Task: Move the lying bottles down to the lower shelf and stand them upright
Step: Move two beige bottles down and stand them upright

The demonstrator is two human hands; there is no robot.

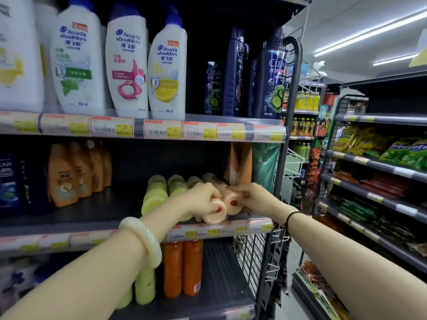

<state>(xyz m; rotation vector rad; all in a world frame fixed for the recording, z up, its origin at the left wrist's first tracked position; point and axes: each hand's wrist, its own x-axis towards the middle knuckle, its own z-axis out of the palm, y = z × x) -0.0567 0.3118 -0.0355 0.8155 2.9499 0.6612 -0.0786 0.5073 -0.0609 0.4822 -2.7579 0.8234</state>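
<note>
Several bottles lie on their sides on the middle shelf [97, 225], bases facing me. The left two are pale green bottles [154, 195], the right two are peach bottles. My left hand [204, 199] grips the left peach bottle [215, 217] near its base. Beside it, touching, my right hand [253, 198] holds the right peach bottle [232, 205]. On the lower shelf [219, 280], two orange bottles [182, 266] and pale green bottles [145, 287] stand upright, partly hidden by my left forearm.
White and dark blue shampoo bottles fill the top shelf. Orange bottles [69, 174] stand at the back left of the middle shelf, a teal pouch [264, 167] at its right end. A wire side panel [249, 257] closes the lower shelf's right side. Snack racks [381, 181] line the aisle.
</note>
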